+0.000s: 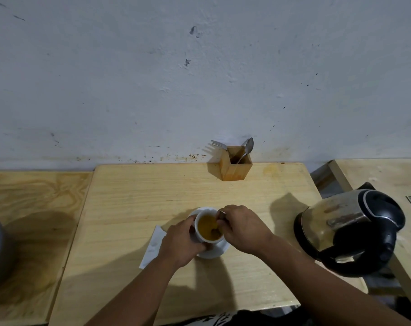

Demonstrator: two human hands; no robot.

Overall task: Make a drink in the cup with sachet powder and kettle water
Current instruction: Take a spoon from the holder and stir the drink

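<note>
Our left hand (179,241) wraps the fragile, nearly full white ceramic cup (208,228) by its wall while right hand (243,228) fingers pinch the metal spoon (222,214).

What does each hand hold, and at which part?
The left hand grips the cup by its side wall. The right hand pinches a spoon near the top of its handle, with the bowl in the drink.
</note>
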